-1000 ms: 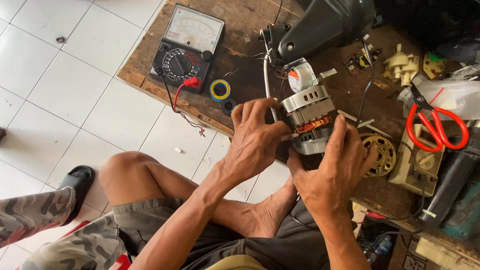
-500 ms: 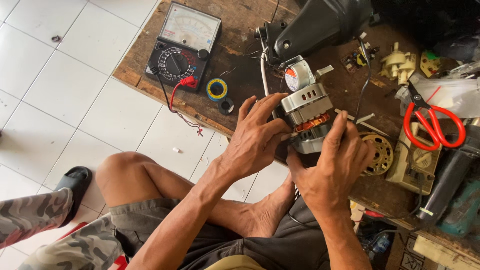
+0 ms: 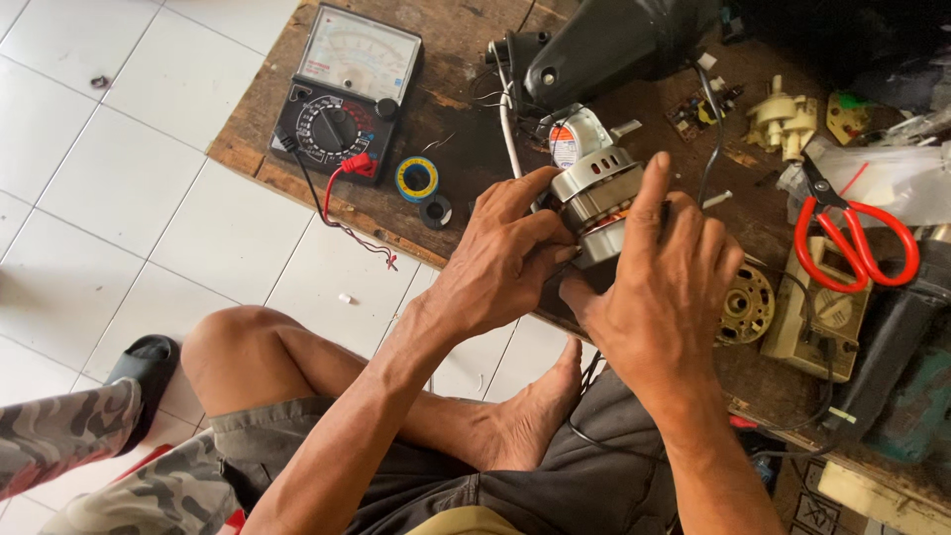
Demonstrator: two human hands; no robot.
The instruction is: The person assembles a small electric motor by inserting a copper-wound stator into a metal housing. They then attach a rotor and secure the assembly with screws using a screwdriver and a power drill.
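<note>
Seen from above, a seated person's left hand (image 3: pixel 500 260) and right hand (image 3: pixel 662 297) both grasp a small silver electric motor with copper-coloured windings (image 3: pixel 594 196), held just over the near edge of a worn brown wooden board (image 3: pixel 451 40) lying on white floor tiles. The left fingers wrap its side; the right index finger points up along its body. The motor sits near the board's edge, so a slipped grip could drop it toward the bare foot (image 3: pixel 530 421) below. Thin wires trailing from it might snag or tear. Nearby lie a black analogue multimeter (image 3: pixel 347 89), a small yellow-and-blue tape roll (image 3: pixel 417 179) and red-handled scissors (image 3: pixel 857 238). The hands hide the motor's lower half, and the dark housing (image 3: pixel 614 40) behind is cut off.
</note>
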